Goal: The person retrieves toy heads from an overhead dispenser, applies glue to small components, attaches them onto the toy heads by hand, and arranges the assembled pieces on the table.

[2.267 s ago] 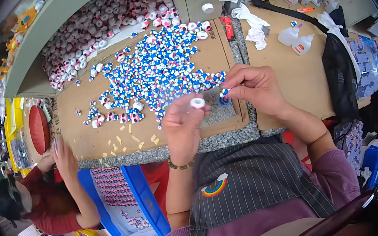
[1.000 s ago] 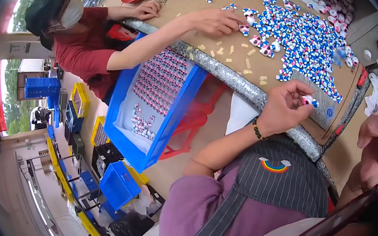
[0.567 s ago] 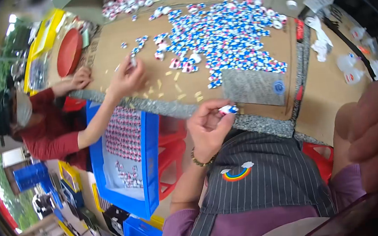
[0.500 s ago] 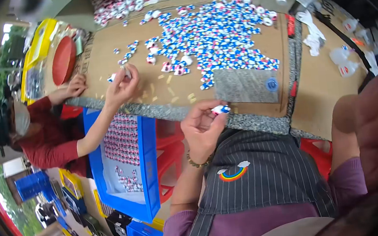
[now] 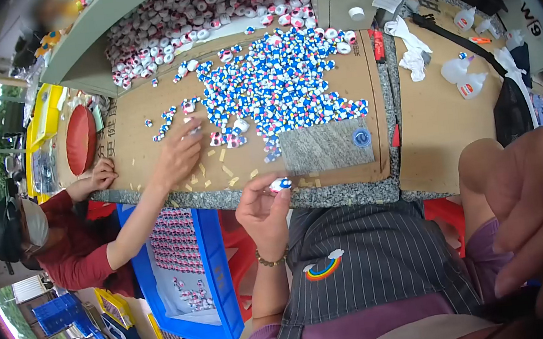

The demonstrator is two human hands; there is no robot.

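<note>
My left hand (image 5: 264, 212) is at the table's front edge, pinching a small blue-and-white figure piece (image 5: 280, 184) between thumb and fingers. A beaded bracelet circles that wrist. My right hand (image 5: 533, 206) is raised close to the camera at the right, large in view. Its fingers are bent but apart, and I see nothing in them; part of it is cut off in shadow. Beyond my left hand a heap of small blue, white and pink pieces (image 5: 275, 82) covers the board. A grey rectangular plate (image 5: 326, 146) lies between the heap and the table edge.
A co-worker's hand (image 5: 179, 154) reaches over a few pieces at the left. A blue crate (image 5: 220, 276) with rows of pieces stands below the table edge. White-and-pink pieces (image 5: 200, 10) fill the back opening. A red dish (image 5: 81, 139) and plastic bottles (image 5: 469, 84) flank the work area.
The view has shifted, so the table appears lower and further left. My right hand has come further into view, its fingers now visible. The co-worker's hand has lowered toward the pieces.
</note>
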